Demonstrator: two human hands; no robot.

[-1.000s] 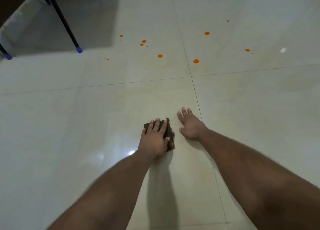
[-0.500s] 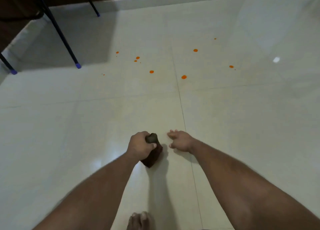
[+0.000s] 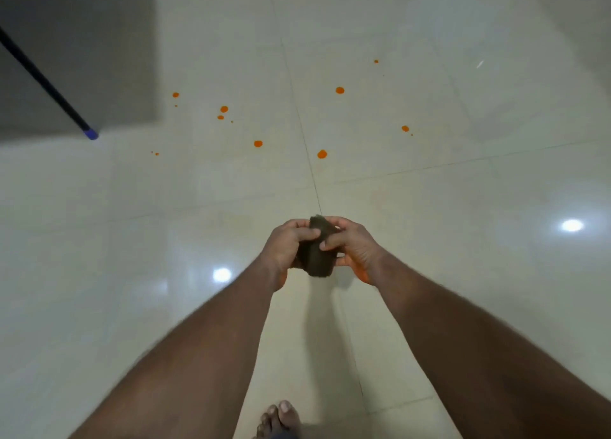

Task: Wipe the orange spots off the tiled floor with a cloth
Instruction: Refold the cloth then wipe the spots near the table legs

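Note:
A small dark brown cloth (image 3: 316, 257) hangs folded between both hands, held up off the floor in the middle of the view. My left hand (image 3: 287, 248) grips its left side and my right hand (image 3: 352, 247) grips its right side. Several orange spots lie on the pale tiled floor (image 3: 463, 273) well beyond the hands: one spot (image 3: 322, 154) nearest, another (image 3: 258, 143) to its left, more (image 3: 340, 90) farther off. The spots are a good way from the cloth.
A black chair leg with a blue cap (image 3: 90, 134) stands at the left, with a grey shadow behind it. My bare foot (image 3: 279, 420) shows at the bottom edge. Light glares (image 3: 572, 225) reflect off the glossy tiles.
The cloth was pressed to the floor under my left hand, then picked up. Now both hands hold it in the air, and the right hand has left the floor.

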